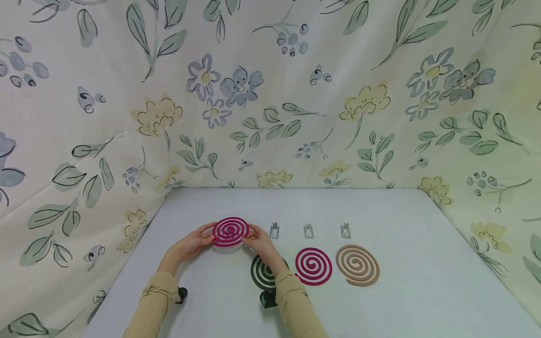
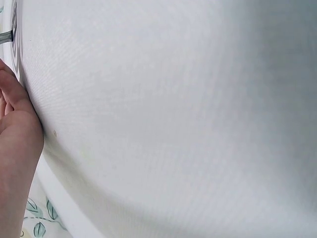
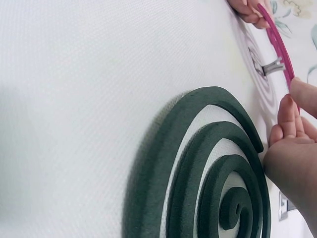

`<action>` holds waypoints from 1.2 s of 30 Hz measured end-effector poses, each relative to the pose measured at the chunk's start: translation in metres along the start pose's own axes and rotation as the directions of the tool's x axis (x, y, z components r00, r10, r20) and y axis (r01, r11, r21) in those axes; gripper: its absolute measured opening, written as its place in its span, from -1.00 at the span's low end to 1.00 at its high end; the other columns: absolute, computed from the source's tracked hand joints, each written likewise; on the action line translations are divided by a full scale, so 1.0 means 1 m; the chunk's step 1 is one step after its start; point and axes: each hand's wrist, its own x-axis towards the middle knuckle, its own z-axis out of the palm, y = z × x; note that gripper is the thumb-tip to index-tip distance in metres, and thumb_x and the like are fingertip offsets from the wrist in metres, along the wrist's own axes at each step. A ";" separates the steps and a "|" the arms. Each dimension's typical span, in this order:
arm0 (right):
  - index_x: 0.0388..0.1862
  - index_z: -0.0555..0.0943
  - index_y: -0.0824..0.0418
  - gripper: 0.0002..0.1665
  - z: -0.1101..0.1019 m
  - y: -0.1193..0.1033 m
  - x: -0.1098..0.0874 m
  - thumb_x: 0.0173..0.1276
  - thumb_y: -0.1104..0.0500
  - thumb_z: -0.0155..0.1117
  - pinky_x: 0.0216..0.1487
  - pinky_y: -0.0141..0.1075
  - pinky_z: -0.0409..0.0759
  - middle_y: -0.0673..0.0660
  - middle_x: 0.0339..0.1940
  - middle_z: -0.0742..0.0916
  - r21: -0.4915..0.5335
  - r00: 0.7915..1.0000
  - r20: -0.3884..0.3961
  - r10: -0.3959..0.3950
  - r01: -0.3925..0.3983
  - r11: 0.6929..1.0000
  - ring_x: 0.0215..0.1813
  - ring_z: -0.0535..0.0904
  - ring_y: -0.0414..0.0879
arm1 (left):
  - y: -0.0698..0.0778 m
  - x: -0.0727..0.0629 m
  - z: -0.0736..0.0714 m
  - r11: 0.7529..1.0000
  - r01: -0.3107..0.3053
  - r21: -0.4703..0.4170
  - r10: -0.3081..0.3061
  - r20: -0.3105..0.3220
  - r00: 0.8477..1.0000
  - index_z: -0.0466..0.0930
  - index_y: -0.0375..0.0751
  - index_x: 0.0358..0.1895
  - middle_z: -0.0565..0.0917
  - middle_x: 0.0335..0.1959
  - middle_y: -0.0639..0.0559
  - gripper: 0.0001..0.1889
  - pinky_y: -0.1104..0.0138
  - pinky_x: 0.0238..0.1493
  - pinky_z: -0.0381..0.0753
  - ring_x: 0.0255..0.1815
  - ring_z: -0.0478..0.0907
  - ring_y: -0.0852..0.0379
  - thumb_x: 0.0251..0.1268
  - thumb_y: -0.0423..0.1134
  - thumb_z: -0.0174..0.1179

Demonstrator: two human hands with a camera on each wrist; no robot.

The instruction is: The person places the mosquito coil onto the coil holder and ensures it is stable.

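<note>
A magenta mosquito coil is raised off the white table, and both hands hold it by opposite edges. My left hand pinches its left rim, while the fingers of my right hand pinch the right rim. Seen edge-on in the right wrist view, the coil has a small metal stand against its underside, near the middle. Below my right wrist lies a dark green coil, partly covered by the forearm in the head view. The left wrist view shows only part of my left hand.
Another magenta coil and a tan coil lie flat to the right. Behind them, three small metal stands are set in a row on the white table. Floral cloth hangs at the back and sides.
</note>
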 end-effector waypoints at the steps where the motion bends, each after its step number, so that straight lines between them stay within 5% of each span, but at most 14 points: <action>1: 0.39 0.24 0.38 -0.29 0.000 0.000 0.000 0.28 0.35 0.22 -0.32 -0.44 0.38 0.05 -0.31 0.51 -0.001 1.000 0.000 -0.002 0.002 1.000 -0.35 0.39 -0.22 | 0.000 0.000 0.000 1.000 -0.003 0.000 0.003 0.003 1.000 -0.15 -0.23 0.51 0.52 0.17 0.06 -0.31 0.58 0.03 0.41 0.01 0.46 0.43 0.44 -0.29 -0.01; 9: 0.38 0.24 0.39 -0.29 0.000 -0.001 -0.001 0.27 0.37 0.22 -0.34 -0.45 0.36 0.02 -0.33 0.48 0.011 1.000 0.007 0.003 -0.003 1.000 -0.35 0.36 -0.22 | -0.002 0.001 -0.001 1.000 -0.029 -0.004 0.029 0.027 0.999 -0.17 -0.27 0.50 0.56 0.07 0.17 -0.27 0.60 0.02 0.42 -0.01 0.46 0.46 0.41 -0.25 0.04; 24: 0.39 0.23 0.39 -0.29 -0.001 -0.001 -0.001 0.29 0.35 0.22 -0.32 -0.41 0.37 0.04 -0.31 0.49 -0.003 1.000 0.007 -0.002 0.002 1.000 -0.35 0.38 -0.22 | -0.001 0.001 0.001 0.999 -0.028 0.023 0.028 0.018 0.999 -0.15 -0.26 0.50 0.47 0.24 -0.08 -0.27 0.57 0.05 0.42 0.02 0.45 0.45 0.41 -0.23 0.05; 36: 0.38 0.24 0.40 -0.29 -0.001 0.000 0.000 0.27 0.35 0.23 -0.30 -0.43 0.41 0.04 -0.32 0.53 -0.003 1.000 0.008 -0.014 0.014 1.000 -0.36 0.41 -0.24 | -0.002 0.001 0.000 0.999 -0.042 0.006 0.042 0.032 0.999 -0.18 -0.26 0.50 0.53 0.12 0.08 -0.30 0.59 0.03 0.42 0.00 0.47 0.45 0.44 -0.29 -0.02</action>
